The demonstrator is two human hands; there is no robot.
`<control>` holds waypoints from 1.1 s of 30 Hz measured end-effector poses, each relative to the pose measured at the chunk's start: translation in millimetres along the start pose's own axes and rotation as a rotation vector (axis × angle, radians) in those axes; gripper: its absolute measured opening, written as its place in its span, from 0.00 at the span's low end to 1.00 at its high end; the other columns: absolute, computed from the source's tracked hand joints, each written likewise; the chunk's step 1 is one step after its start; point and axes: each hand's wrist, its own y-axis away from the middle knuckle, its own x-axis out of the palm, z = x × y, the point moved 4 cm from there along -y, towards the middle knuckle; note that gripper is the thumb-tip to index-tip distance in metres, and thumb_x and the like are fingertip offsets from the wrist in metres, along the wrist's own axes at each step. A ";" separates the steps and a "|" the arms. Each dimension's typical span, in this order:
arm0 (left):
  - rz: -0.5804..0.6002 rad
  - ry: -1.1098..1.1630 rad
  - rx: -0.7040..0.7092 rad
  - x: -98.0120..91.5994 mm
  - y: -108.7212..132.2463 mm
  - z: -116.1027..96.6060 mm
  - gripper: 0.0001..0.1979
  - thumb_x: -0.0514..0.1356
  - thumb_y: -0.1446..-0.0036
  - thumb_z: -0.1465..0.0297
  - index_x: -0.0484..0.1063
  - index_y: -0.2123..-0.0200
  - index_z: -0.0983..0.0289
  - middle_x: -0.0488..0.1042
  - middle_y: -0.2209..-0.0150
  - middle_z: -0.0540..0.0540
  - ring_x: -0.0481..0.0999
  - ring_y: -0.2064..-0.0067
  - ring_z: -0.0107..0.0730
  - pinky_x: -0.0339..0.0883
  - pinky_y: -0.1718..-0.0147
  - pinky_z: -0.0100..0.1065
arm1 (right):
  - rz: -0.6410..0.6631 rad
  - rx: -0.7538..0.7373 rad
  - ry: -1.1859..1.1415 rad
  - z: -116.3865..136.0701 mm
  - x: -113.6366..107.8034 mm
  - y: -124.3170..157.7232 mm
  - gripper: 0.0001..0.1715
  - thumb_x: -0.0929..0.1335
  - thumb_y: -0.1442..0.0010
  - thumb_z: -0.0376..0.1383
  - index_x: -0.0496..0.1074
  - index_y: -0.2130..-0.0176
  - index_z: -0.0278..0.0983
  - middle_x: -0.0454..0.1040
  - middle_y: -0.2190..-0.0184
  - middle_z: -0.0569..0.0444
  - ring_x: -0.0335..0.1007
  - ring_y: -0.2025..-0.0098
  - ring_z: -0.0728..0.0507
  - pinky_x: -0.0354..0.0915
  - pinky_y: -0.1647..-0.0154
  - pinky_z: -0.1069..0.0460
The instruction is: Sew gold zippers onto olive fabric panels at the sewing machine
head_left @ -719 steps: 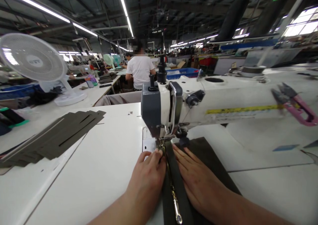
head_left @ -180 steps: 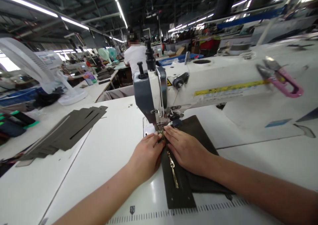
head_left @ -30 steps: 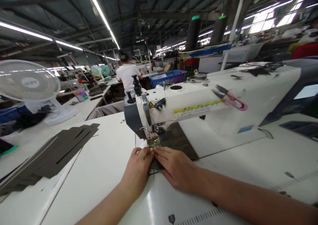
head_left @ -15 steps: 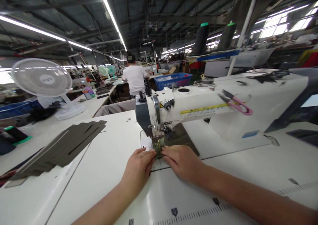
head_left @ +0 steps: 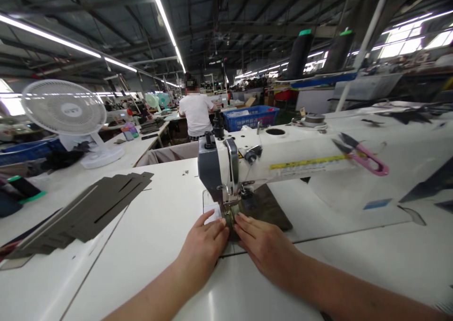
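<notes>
A white sewing machine [head_left: 283, 163] stands on the white table [head_left: 148, 245]. A dark olive fabric piece [head_left: 264, 210] lies under its presser foot [head_left: 229, 208] and runs back behind the needle. My left hand [head_left: 207, 248] lies flat on the table just left of the foot, fingers stretched toward it. My right hand [head_left: 265, 248] lies flat on the fabric's near end, fingertips right at the foot. Most of the fabric's near end is hidden under both hands.
A stack of dark olive cut pieces [head_left: 85, 210] lies on the table at the left. Pink thread snips [head_left: 364, 156] rest on the machine arm. A white desk fan [head_left: 71, 118] stands far left. A person in a white shirt [head_left: 196, 113] sits beyond, near a blue crate [head_left: 251, 118].
Over the sequence the fabric with its zipper has fed back under the foot, so little of it shows in front of my hands. In the last second both hands stay by the foot.
</notes>
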 end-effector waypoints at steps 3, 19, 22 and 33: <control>0.008 0.015 0.010 2.3 -2.4 6.4 0.15 0.45 0.40 0.77 0.71 0.61 0.68 0.75 0.62 0.60 0.76 0.60 0.34 0.63 0.49 0.46 | -0.022 0.001 -0.006 -3.5 2.2 -5.4 0.15 0.61 0.43 0.25 0.73 0.59 0.25 0.73 0.58 0.38 0.70 0.54 0.39 0.67 0.52 0.48; -0.004 0.031 -0.118 15.2 -13.4 27.2 0.11 0.49 0.42 0.80 0.70 0.67 0.66 0.76 0.65 0.56 0.76 0.62 0.35 0.65 0.53 0.40 | 0.045 0.104 -0.177 -24.8 13.6 -23.0 0.14 0.60 0.44 0.23 0.71 0.63 0.33 0.75 0.63 0.46 0.71 0.58 0.42 0.67 0.54 0.49; -0.023 0.046 -0.121 14.0 -15.0 28.1 0.10 0.49 0.42 0.80 0.69 0.69 0.67 0.76 0.66 0.56 0.76 0.63 0.34 0.63 0.52 0.40 | 0.061 0.140 -0.210 -27.1 15.3 -23.4 0.12 0.60 0.44 0.24 0.71 0.64 0.32 0.75 0.64 0.44 0.71 0.59 0.41 0.68 0.55 0.49; 0.024 0.085 -0.130 15.5 -12.7 29.4 0.10 0.51 0.45 0.80 0.70 0.68 0.65 0.76 0.63 0.56 0.74 0.58 0.33 0.58 0.47 0.41 | 0.101 0.160 -0.224 -28.9 13.0 -25.5 0.11 0.60 0.43 0.26 0.70 0.64 0.32 0.75 0.64 0.44 0.71 0.58 0.42 0.67 0.55 0.49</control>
